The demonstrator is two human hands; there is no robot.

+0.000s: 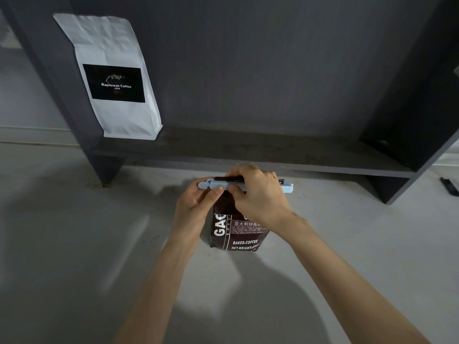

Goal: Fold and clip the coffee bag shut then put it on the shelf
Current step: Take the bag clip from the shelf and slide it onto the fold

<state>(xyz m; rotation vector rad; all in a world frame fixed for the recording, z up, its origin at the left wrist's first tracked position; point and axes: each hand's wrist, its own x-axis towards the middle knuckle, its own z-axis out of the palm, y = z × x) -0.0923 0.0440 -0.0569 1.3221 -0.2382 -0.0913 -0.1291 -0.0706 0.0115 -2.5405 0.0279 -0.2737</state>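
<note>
A dark brown coffee bag (238, 234) with white print stands upright on the grey floor, just in front of the dark shelf (248, 150). A long light-blue clip (285, 187) lies across the bag's folded top, both ends sticking out past my hands. My left hand (196, 202) pinches the clip's left end with thumb and fingers. My right hand (258, 194) covers the clip's middle and the bag's top, pressing them together. The fold itself is hidden under my right hand.
A white coffee bag (111, 78) with a black label stands at the shelf's left end, leaning on the left upright. The rest of the shelf board is bare. A small dark object (449, 186) lies on the floor at the far right.
</note>
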